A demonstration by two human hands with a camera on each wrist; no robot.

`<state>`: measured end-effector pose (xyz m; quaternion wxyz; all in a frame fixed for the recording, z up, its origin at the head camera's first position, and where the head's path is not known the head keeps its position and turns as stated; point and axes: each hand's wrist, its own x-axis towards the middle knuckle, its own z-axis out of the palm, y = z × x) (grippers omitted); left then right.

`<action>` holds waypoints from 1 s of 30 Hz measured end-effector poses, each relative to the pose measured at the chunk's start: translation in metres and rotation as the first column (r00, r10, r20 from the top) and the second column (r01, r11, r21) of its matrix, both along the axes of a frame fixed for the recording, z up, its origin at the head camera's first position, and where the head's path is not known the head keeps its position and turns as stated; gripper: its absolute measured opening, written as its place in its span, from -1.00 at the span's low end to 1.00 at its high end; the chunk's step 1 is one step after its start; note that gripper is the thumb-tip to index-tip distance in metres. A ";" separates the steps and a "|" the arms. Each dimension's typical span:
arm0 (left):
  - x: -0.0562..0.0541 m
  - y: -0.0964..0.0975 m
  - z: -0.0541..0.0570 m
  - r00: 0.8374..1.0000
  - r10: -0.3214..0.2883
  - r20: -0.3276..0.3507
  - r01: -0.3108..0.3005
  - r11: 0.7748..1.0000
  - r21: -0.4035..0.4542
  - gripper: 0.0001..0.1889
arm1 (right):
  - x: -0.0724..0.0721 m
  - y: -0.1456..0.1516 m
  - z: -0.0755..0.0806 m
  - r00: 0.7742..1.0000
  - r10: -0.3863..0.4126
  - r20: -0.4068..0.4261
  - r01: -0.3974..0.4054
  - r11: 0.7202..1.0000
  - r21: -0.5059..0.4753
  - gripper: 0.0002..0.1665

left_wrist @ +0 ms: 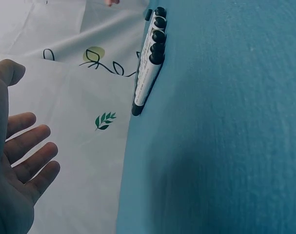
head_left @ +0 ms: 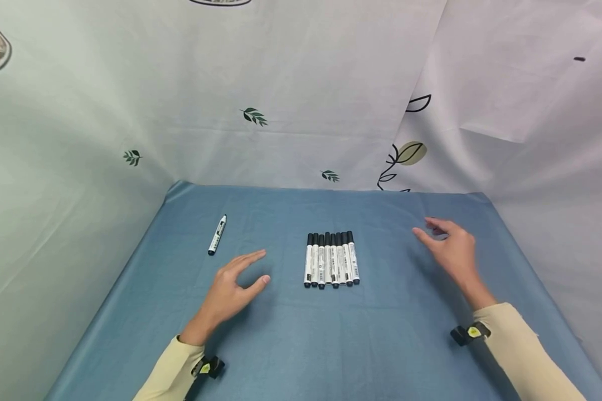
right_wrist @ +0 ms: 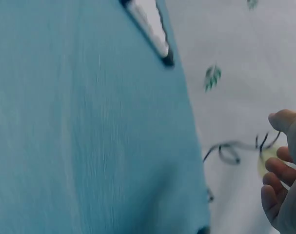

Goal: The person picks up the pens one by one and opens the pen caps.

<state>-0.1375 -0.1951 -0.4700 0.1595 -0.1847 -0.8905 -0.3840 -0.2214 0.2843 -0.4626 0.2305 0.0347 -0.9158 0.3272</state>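
Observation:
Several white markers (head_left: 331, 259) with black caps lie side by side in a row at the middle of the blue cloth. One more marker (head_left: 218, 235) lies apart at the far left, slightly tilted. My left hand (head_left: 233, 292) hovers between this lone marker and the row, fingers extended and thumb spread, holding nothing. To the right of the row, my right hand (head_left: 451, 248) is raised over the cloth with loosely bent fingers and a gap to the thumb. Nothing shows in its grasp. In the right wrist view, a small dark thing (right_wrist: 204, 230) appears at the bottom edge, its kind unclear.
A blue cloth (head_left: 301, 345) covers the table. White fabric (head_left: 301, 67) with printed leaves hangs behind and along both sides. Each wrist carries a small black strap-on device, one at the left cuff (head_left: 208, 367) and another at the right cuff (head_left: 470, 333).

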 end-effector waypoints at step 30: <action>-0.041 0.052 -0.015 0.982 0.076 0.172 -0.075 0.997 -0.012 -0.55 | 0.084 -0.085 0.003 0.964 0.248 -0.094 -0.244 0.968 0.055 -0.47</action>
